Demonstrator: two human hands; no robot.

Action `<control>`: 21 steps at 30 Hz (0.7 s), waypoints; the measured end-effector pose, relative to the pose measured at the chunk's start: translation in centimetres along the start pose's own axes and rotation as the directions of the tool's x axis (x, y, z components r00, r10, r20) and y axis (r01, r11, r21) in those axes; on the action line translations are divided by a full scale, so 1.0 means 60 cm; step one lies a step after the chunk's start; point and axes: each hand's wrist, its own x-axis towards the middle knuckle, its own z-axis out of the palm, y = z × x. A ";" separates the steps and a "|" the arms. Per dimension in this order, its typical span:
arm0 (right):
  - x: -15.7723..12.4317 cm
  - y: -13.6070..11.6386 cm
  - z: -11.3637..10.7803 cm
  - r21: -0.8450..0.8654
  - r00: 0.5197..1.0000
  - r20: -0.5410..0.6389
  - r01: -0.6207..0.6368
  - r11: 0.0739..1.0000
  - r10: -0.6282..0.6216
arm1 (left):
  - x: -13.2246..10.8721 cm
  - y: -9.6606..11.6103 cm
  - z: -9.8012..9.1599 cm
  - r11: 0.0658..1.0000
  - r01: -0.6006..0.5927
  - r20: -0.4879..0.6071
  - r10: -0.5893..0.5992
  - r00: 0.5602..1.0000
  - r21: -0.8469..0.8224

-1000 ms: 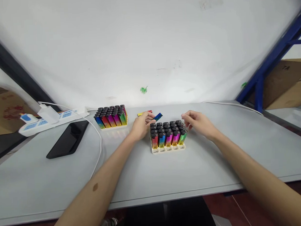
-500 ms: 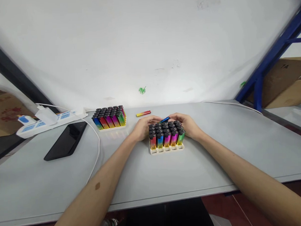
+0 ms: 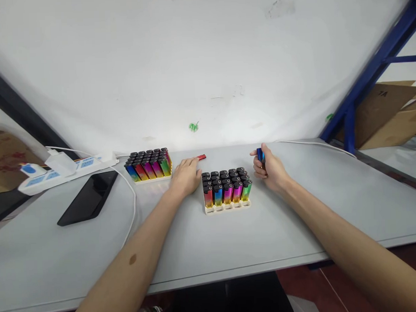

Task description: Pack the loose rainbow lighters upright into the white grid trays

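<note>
In my right hand point(image 3: 268, 167), fingers wrapped round it, is a blue lighter piece point(image 3: 260, 155), right of and behind the nearer rack. My left hand point(image 3: 186, 176) lies over the table between the two racks, fingers reaching the red piece point(image 3: 201, 156), whose left part they cover; whether they grip it is hidden. The nearer white rack point(image 3: 228, 209) holds several upright lighters with black tops, and its front row of slots shows no lighters. Another rack point(image 3: 154, 179), full of coloured lighters, stands to the left.
A black phone point(image 3: 88, 198) lies on the grey table point(image 3: 248, 245) at the left. Behind it are a white power strip point(image 3: 67, 170) and a cable point(image 3: 134, 204). Cardboard boxes point(image 3: 380, 113) stand beyond the blue frame point(image 3: 350, 119) at the right.
My hands have moved apart from behind the nearer rack. My left hand has gone left onto the red piece; my right hand has moved right with the blue piece.
</note>
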 end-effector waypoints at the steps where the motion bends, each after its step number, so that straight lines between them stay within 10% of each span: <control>1: 0.000 0.000 -0.002 -0.011 1.000 0.002 -0.026 1.000 0.026 | -0.002 0.002 -0.002 0.999 0.002 -0.001 -0.002 1.000 0.038; 21: -0.012 0.005 0.008 -0.140 0.976 0.110 -0.171 0.975 0.187 | -0.021 0.040 -0.023 0.968 -0.038 0.093 0.015 0.996 0.247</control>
